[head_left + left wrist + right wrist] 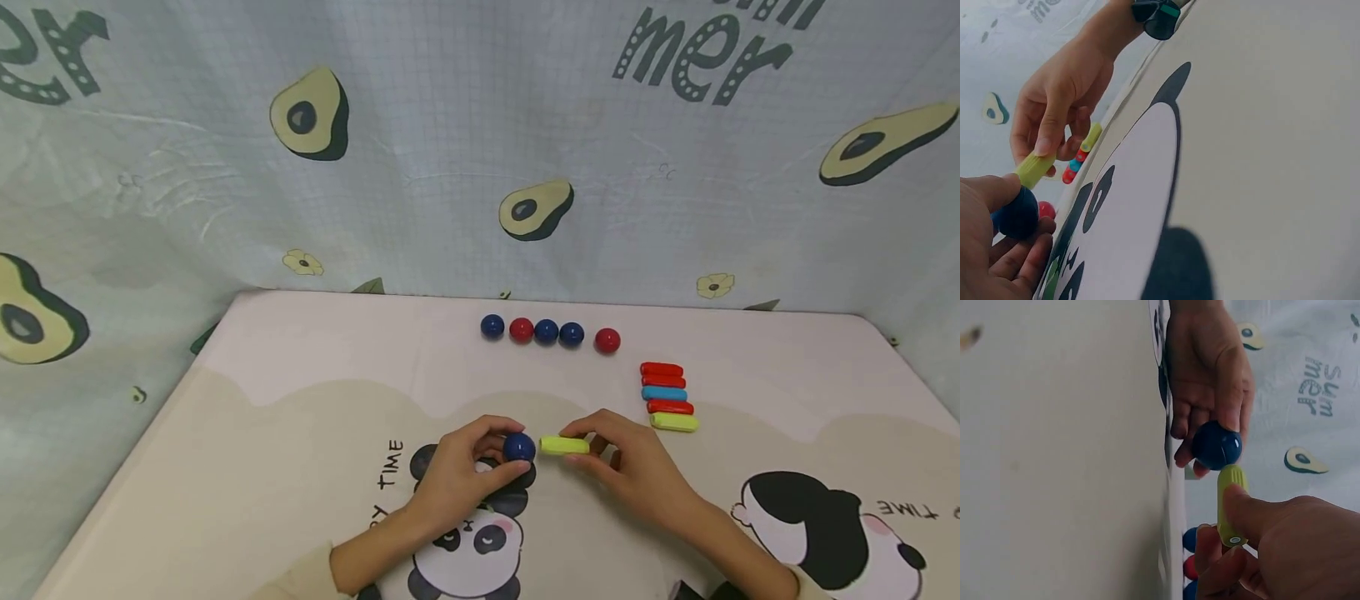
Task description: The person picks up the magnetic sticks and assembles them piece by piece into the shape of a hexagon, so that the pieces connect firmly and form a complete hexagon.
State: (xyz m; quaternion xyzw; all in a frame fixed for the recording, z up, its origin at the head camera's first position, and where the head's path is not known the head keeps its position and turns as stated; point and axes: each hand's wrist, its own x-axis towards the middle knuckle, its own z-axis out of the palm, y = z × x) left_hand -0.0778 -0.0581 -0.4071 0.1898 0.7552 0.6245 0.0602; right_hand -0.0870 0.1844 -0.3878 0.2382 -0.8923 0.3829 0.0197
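Observation:
Between thumb and fingers, my left hand (472, 467) pinches a dark blue ball (519, 447). My right hand (630, 462) holds a yellow-green rod (564, 446) by its right end, the free end pointing at the ball. In the head view a slim gap shows between rod and ball; in the right wrist view the rod's tip (1232, 472) looks to be at or almost touching the ball (1217, 445). The rod has a ribbed side and a small round metal-looking spot in its near end. Both pieces are held just over the printed panda.
At the back of the table (300, 342) several blue and red balls (546, 332) stand in a row. Right of them lies a stack of rods: red (662, 369), blue (664, 393) and yellow-green (674, 422). An avocado-print cloth (420, 167) hangs behind.

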